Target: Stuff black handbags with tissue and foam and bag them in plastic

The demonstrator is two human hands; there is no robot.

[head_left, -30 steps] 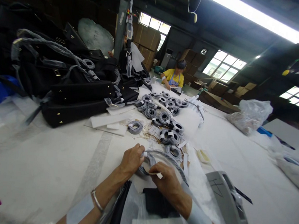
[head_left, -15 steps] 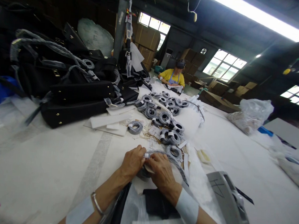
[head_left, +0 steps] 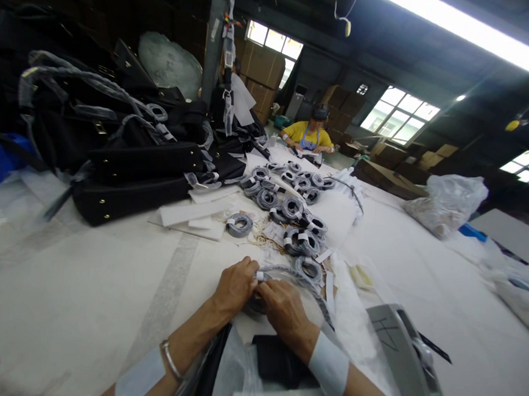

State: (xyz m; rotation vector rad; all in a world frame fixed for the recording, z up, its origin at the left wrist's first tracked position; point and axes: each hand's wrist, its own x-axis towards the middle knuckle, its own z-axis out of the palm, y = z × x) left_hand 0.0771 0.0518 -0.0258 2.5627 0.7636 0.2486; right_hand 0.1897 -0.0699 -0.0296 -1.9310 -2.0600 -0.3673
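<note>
Covering most of the gray coil [head_left: 254, 306], the fingers of the left hand [head_left: 234, 287] and right hand [head_left: 284, 309] meet over it, so only a dark sliver shows between the palms. Both hands are clenched around it, and their fingertips pinch a small white tab [head_left: 261, 276] at its far edge. A loose gray tail [head_left: 307, 283] curves off to the right. Beyond lie more coils [head_left: 292, 209] on the white table [head_left: 79, 281], black bags [head_left: 133, 169] at left, and a person in yellow [head_left: 308, 134] far off.
</note>
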